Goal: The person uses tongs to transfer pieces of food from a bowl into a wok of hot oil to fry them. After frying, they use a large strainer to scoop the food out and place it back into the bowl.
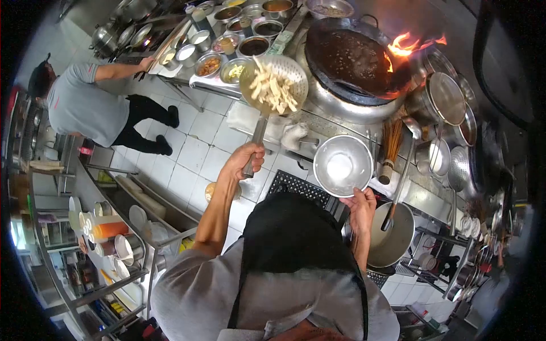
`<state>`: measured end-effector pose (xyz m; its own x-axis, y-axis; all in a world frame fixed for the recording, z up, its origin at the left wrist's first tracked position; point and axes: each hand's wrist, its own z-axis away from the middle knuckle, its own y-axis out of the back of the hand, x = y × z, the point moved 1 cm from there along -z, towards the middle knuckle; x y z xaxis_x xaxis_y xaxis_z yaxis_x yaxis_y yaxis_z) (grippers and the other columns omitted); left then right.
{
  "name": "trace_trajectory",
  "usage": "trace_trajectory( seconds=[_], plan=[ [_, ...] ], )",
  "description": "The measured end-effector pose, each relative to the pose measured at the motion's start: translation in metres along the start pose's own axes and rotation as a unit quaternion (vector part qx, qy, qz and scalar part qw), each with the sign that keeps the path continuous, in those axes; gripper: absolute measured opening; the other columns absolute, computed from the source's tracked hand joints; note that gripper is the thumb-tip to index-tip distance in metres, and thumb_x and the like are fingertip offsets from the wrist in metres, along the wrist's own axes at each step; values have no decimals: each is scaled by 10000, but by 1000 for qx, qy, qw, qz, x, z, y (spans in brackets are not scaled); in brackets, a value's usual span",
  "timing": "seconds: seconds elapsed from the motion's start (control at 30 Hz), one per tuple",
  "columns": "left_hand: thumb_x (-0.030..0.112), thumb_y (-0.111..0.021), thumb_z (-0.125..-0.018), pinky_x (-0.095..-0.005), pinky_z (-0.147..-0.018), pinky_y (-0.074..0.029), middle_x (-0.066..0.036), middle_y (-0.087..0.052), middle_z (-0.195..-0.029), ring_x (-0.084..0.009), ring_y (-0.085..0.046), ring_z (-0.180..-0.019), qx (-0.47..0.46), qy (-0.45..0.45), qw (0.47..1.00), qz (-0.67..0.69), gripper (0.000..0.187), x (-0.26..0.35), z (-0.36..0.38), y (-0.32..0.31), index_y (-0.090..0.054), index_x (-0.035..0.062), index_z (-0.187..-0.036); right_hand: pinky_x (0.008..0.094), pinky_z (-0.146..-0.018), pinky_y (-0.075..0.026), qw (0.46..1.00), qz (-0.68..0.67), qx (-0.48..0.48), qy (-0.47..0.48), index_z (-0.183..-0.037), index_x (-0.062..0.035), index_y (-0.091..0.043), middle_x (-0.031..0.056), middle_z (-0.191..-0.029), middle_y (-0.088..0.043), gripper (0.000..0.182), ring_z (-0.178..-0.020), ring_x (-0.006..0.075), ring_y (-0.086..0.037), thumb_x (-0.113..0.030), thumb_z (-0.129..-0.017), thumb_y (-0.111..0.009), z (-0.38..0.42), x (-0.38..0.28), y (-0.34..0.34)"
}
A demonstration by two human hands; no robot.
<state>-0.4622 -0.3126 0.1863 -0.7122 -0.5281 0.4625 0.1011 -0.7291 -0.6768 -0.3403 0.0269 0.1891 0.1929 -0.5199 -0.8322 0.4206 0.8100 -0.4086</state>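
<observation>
My left hand [246,159] is wrapped round the handle of a perforated strainer ladle [296,79], held out in front of me. Pale strips of food [272,90], kind not clear, lie heaped in its bowl. With thumb and fingers, my right hand [360,206] grips the rim of a metal bowl [343,165], whose inside shows only a bright reflection. Ahead stands a large black wok [355,57] holding dark bubbling liquid, and flames [406,45] rise along its right side.
Bowls of ingredients and sauces [253,46] crowd the counter at the upper left. Right of the wok are a ladle [401,182], a bamboo brush [392,142] and a round strainer [446,98]. A large pot [392,236] stands by my right arm. A co-worker [91,102] works at left.
</observation>
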Motion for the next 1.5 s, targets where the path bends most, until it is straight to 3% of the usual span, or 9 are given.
trace_trajectory(
  seconds=[0.07, 0.13, 0.27, 0.33, 0.5, 0.77, 1.0, 1.37, 1.5],
  plan=[
    [76, -580, -831, -237, -337, -363, 4, -450, -642, -81, -422, -423, 40, -101, 984, -143, 150, 8, 17, -11, -451, 75, -909, 340, -619, -593, 1000, 10, 18, 13, -836, -36, -545, 84, -809, -638, 77, -662, 157, -643, -49, -912, -551, 0, 1, 4],
    [65, -594, -811, -241, -338, -370, -6, -460, -649, -92, -438, -416, 54, -118, 978, -161, 187, 6, 24, -15, -448, 76, -929, 339, -622, -593, 1000, 15, 17, 8, -838, -35, -547, 87, -814, -640, 76, -661, 158, -643, -49, -913, -550, 1, 3, 9],
    [79, -560, -854, -240, -368, -383, -3, -455, -662, -80, -417, -447, 49, -59, 995, -67, 136, 4, 15, 3, -438, 88, -914, 337, -625, -592, 1000, 16, 22, 10, -843, -31, -552, 95, -823, -647, 75, -655, 156, -638, -48, -916, -547, 3, 1, 7],
    [86, -541, -871, -226, -366, -367, 10, -445, -657, -66, -401, -454, -31, 20, 994, 102, 105, -4, 7, 19, -438, 84, -884, 337, -622, -593, 999, 9, 29, 19, -849, -27, -556, 99, -822, -650, 70, -657, 159, -640, -45, -916, -545, 1, 3, 11],
    [86, -535, -874, -220, -356, -356, 19, -438, -653, -52, -392, -451, -101, 24, 981, 161, 87, -5, 3, 25, -448, 81, -873, 340, -618, -590, 999, 20, 40, 15, -844, -28, -554, 98, -816, -650, 72, -660, 165, -641, -52, -912, -554, 7, 2, 5],
    [87, -549, -851, -228, -349, -349, -4, -445, -650, -79, -407, -457, 37, -72, 995, -59, 81, 0, 28, 1, -469, 78, -851, 335, -609, -591, 997, 52, 54, 28, -840, -31, -548, 81, -823, -623, 62, -633, 157, -623, -36, -902, -553, -1, -8, -7],
    [100, -550, -856, -214, -350, -349, 22, -444, -640, -58, -399, -452, -78, 19, 996, 39, 109, 1, -16, 38, -460, 94, -793, 327, -600, -596, 999, 30, 32, 23, -823, -56, -507, 67, -805, -616, 97, -648, 156, -628, -23, -905, -549, -10, -15, -28],
    [140, -579, -864, -224, -394, -391, 28, -466, -655, -61, -432, -481, -100, 55, 993, -9, 115, 5, -50, 53, -481, 108, -814, 362, -634, -595, 1000, 21, 14, 0, -812, -56, -511, 104, -783, -643, 111, -653, 186, -654, -49, -907, -568, -16, 1, -40],
    [214, -586, -895, -248, -467, -437, -17, -526, -696, -99, -501, -541, -4, 27, 991, -131, 168, 3, -32, 44, -529, 56, -892, 362, -632, -596, 1000, 13, -1, -12, -800, -73, -498, 95, -787, -644, 132, -655, 189, -656, -49, -901, -579, -21, 12, -50]
  ],
)
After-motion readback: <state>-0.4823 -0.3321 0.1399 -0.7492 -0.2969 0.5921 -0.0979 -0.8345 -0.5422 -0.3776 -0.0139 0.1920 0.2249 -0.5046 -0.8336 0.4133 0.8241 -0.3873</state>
